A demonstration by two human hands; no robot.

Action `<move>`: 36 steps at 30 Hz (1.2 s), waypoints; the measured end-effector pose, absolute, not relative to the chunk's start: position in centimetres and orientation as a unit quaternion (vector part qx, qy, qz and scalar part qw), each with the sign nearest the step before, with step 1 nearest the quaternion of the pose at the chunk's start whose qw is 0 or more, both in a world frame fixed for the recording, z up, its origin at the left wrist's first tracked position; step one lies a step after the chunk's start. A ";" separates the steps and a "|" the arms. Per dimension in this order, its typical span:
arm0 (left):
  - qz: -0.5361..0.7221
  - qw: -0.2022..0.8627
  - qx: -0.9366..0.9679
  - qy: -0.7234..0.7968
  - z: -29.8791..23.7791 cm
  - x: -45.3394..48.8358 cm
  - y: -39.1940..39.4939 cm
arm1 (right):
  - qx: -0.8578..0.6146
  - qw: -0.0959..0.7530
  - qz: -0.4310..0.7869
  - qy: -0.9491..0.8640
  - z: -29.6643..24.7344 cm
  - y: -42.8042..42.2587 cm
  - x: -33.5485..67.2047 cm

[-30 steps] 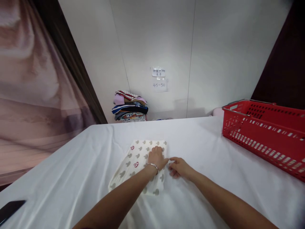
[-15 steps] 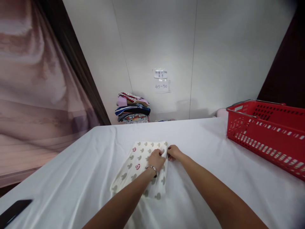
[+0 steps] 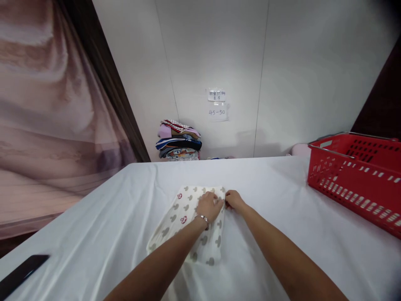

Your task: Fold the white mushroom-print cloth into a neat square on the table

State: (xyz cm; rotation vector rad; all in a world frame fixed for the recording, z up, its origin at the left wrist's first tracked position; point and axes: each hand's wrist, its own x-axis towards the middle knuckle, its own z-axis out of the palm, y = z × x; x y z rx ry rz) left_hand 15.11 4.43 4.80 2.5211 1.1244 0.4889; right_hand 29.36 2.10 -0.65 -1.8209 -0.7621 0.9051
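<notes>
While the left hand [image 3: 209, 206] lies flat on the folded patterned cloth [image 3: 191, 221], fingers spread narrow and pressing its far right part, the right hand [image 3: 233, 200] pinches the cloth's far right corner between curled fingers. That cloth rests in the middle of the white-covered tabletop [image 3: 275, 196]. A red basket [image 3: 357, 177] stands at the right edge, a dark phone [image 3: 21, 274] at the near left corner.
</notes>
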 end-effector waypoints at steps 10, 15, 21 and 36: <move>0.076 0.144 0.935 0.314 2.3 16.6 5.4 | -0.717 0.517 0.382 -0.269 -0.5 1.5 29.1; 0.065 0.119 0.944 0.302 1.9 16.4 5.3 | -0.698 0.522 0.420 -0.252 0.1 1.4 29.2; 0.041 0.086 0.949 0.299 1.4 16.7 5.4 | -0.663 0.540 0.448 -0.262 0.7 0.4 29.2; 0.011 0.166 0.944 0.285 4.2 12.1 2.6 | -0.728 0.523 0.324 -0.302 -1.6 0.2 28.5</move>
